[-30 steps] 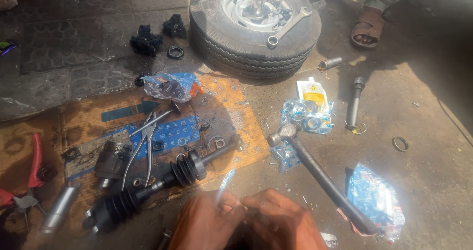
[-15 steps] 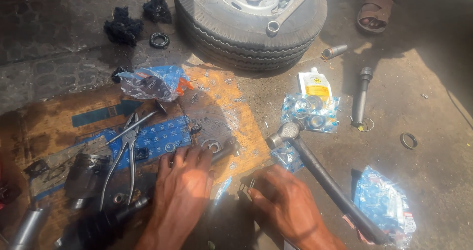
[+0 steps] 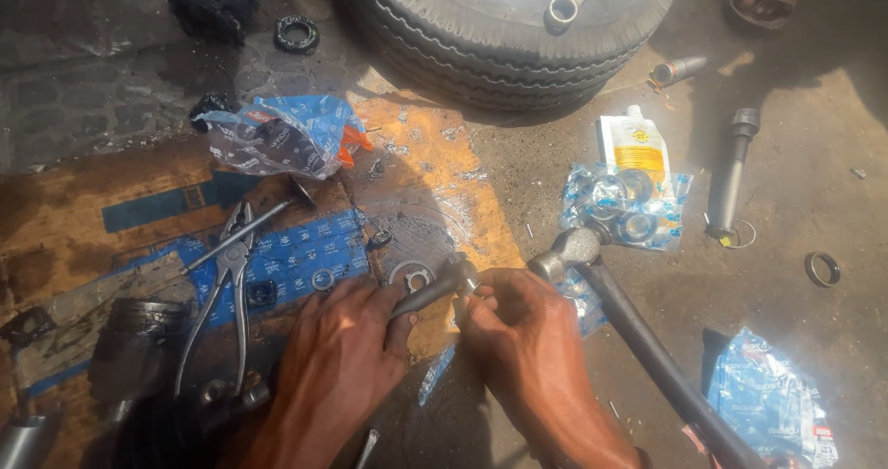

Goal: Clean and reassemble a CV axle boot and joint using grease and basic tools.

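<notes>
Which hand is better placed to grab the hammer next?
Right. The right hand sits beside the grey steel hammer head, its dark handle running past that wrist. The left hand grips the dark shaft end, farther away.

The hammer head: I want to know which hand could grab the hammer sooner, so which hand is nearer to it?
Right. The right hand sits just below-left of the hammer head, almost touching it. The left hand is farther left, beyond the dark shaft both hands hold.
</notes>
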